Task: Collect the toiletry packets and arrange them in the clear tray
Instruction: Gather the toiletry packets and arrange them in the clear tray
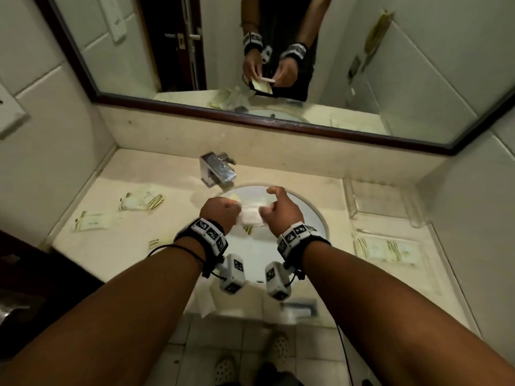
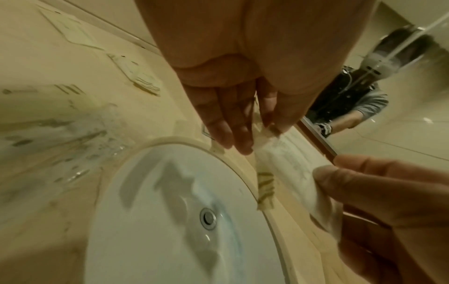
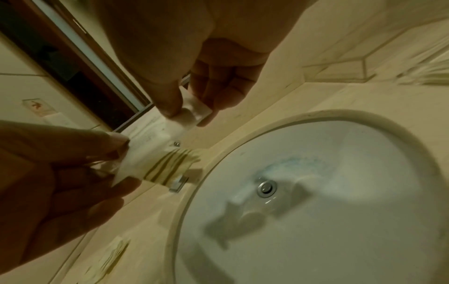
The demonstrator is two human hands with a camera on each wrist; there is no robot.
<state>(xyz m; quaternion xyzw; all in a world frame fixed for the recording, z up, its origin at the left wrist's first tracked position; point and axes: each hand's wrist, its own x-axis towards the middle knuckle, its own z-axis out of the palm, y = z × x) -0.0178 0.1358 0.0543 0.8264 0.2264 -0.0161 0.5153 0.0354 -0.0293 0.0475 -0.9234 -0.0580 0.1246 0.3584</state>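
While pinched, white gold-striped packet (image 3: pixel 155 163).

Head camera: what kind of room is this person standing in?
Most likely a bathroom, perhaps in a hotel. A round white sink is sunk into a pale counter, a chrome tap stands behind it, a big framed mirror hangs above, and small toiletry packets lie about.

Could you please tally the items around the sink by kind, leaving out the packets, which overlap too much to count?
Raised-wall clear tray: 1
Faucet: 1
Sink basin: 1
Mirror: 1
Hands: 2, left hand and right hand
Total: 6
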